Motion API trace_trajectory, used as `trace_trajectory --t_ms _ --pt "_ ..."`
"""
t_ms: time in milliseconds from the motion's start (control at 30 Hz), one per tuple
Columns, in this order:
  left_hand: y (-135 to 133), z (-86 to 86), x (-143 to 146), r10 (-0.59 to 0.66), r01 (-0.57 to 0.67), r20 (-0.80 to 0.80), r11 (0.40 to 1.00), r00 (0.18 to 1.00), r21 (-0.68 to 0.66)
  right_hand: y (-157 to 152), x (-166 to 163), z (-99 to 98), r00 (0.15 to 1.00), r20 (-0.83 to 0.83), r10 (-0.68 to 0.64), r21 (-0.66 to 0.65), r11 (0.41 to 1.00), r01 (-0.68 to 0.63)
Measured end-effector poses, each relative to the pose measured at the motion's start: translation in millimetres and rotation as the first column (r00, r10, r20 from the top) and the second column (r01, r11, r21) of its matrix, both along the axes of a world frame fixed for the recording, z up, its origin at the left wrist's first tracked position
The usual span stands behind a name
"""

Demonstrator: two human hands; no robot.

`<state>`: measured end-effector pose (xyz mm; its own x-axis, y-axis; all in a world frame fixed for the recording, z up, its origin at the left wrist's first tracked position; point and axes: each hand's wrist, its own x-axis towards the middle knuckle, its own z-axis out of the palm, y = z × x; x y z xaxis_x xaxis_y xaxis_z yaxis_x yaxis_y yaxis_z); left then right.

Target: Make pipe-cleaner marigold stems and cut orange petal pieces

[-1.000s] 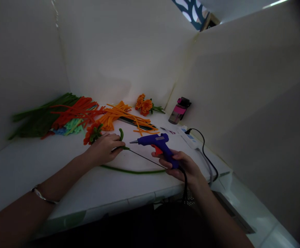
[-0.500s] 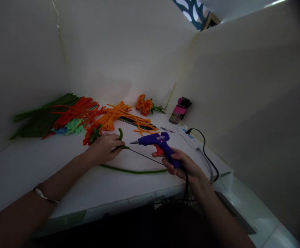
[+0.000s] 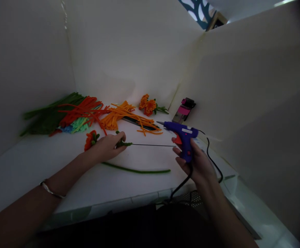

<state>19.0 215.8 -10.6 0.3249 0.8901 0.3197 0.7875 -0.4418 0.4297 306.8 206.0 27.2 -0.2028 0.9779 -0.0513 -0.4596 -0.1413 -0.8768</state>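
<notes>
My left hand is closed round the green fuzzy stem of a pipe-cleaner flower. Its red-orange flower head shows left of the fingers, and a thin dark wire runs out to the right. In my right hand is a purple hot glue gun with a red trigger, its nozzle pointing left and held above the wire. The wire's far end reaches the right fingertips; I cannot tell whether they touch it. A loose green pipe cleaner lies on the white table in front.
Bundles of green, red and orange pipe cleaners lie at the back left. Finished orange flowers rest by the back wall. A pink and black bottle stands at the right; the gun's black cord hangs over the table edge.
The glue gun has moved right and up, away from the stem, and tilted more upright. The wire now lies nearly level. My left hand still holds the flower.
</notes>
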Motion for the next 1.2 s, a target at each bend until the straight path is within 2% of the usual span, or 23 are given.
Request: trace_trajectory --t_ms 100,300,433,500,633,800,1000,1200 --pt "1 5.1 1 0.001 0.004 0.118 0.999 0.993 -0.043 -9 -7 1.8 0.999 -0.033 -0.017 0.145 0.989 0.022" --pt "-3 27.8 1 0.123 0.006 0.425 0.957 0.897 -0.289 -30 -22 -9.8 0.986 0.052 0.16 0.204 0.965 -0.168" --pt "-14 42.1 9 0.139 0.078 0.577 0.939 0.805 -0.335 -44 -28 -14.6 0.923 0.268 0.277 0.324 0.876 -0.357" --pt "-21 45.8 14 0.14 0.121 0.613 0.924 0.777 -0.364 -49 -31 -16.4 0.894 0.341 0.292 0.361 0.837 -0.411" --pt "-31 46.7 20 0.116 0.184 0.658 0.911 0.744 -0.369 -53 -32 -22.2 0.885 0.419 0.204 0.444 0.804 -0.395" --pt "-36 46.1 23 0.063 0.239 0.684 0.91 0.727 -0.338 -54 -30 -25.8 0.799 0.602 0.009 0.502 0.773 -0.387" --pt "-40 49.2 25 0.031 0.25 0.675 0.916 0.737 -0.315 -55 -34 -25.0 0.744 0.648 -0.163 0.586 0.73 -0.351" --pt "-42 49.3 27 0.027 0.242 0.691 0.926 0.723 -0.29 -56 -35 -24.0 0.715 0.663 -0.223 0.6 0.729 -0.329"
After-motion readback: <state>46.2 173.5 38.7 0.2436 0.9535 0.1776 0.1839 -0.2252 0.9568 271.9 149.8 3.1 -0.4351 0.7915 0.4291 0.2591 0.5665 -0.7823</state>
